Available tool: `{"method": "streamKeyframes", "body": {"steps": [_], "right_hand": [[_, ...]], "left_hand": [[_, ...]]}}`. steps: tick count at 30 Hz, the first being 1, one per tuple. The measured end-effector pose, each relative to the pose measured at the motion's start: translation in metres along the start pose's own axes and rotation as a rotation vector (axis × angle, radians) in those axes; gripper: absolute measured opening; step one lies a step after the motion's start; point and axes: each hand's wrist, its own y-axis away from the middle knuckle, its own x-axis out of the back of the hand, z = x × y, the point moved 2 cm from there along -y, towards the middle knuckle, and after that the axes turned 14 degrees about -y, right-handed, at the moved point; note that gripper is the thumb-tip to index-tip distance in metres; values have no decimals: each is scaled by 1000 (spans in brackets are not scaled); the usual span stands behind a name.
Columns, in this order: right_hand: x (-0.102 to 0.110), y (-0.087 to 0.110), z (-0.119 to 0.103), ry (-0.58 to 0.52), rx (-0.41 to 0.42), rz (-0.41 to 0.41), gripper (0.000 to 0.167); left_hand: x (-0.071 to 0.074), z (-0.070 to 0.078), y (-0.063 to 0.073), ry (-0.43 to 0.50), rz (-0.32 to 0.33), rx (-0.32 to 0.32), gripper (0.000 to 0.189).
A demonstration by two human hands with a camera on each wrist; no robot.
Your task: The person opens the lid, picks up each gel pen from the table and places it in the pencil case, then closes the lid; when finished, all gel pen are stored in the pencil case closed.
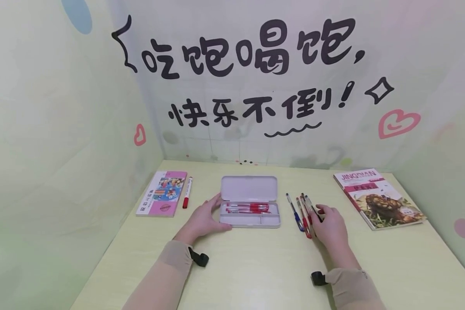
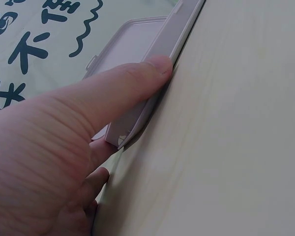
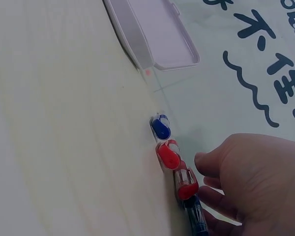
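An open pencil case (image 1: 249,221) lies on the table with several red pens (image 1: 252,208) in its rear compartment. My left hand (image 1: 205,221) holds its left end, the thumb on the front wall (image 2: 137,78) and the fingers round the left side. To the right of the case lies a loose row of pens: a blue pen (image 1: 296,213), red pens (image 1: 304,219) and a dark pen (image 1: 314,209) on the right. Beside the dark pen is my right hand (image 1: 331,226), fingers bent and thumb apart from them; the right wrist view (image 3: 255,182) shows the fingers close to that pen.
A pink-and-white book (image 1: 162,193) lies at the left, with a red marker (image 1: 187,193) along its right side. At the right is a magazine (image 1: 379,200) with a food photo. Lettered fabric walls (image 1: 232,142) rise behind and beside the table (image 1: 255,267).
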Motion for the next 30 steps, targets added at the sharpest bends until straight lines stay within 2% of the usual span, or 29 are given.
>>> {"method": "streamKeyframes", "body": {"steps": [10,17,30], "right_hand": [[3,1,3,88,-78,17,49],[4,1,2,78,-140,3,43],[2,2,-6,68,-157,1,39]], "left_hand": [[1,-1,-1,-3,3,-8,135],[0,-1,-1,0,6,-18,134],[-1,-1,1,-2,9,-7,134]]}}
